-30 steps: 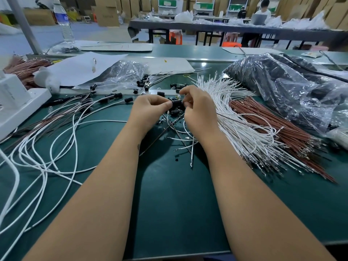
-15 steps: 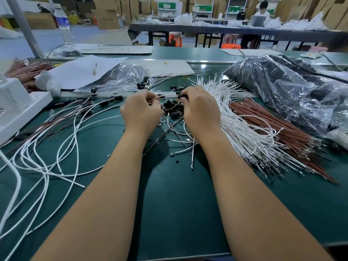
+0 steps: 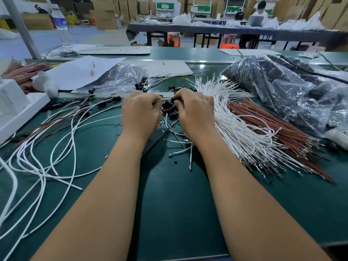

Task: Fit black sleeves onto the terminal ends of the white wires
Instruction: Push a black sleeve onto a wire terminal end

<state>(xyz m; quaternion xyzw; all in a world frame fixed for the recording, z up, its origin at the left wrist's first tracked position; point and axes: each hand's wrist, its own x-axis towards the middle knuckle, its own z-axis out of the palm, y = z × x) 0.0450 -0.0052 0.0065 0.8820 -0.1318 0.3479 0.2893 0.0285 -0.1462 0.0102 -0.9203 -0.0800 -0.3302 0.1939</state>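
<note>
Wire [image 3: 163,99], white and thin, runs roughly level from left to right between the two hands at mid tabletop. The left hand [image 3: 141,113] pinches it with curled fingers; the right hand [image 3: 194,110] pinches a black sleeve [image 3: 176,99] at its right end. More black sleeves [image 3: 170,110] lie heaped just below. White wires [image 3: 235,125] fan toward the right edge, beside brown wires [image 3: 273,127]. A clear plastic bag [image 3: 293,91] at the far right corner holds dark parts.
</note>
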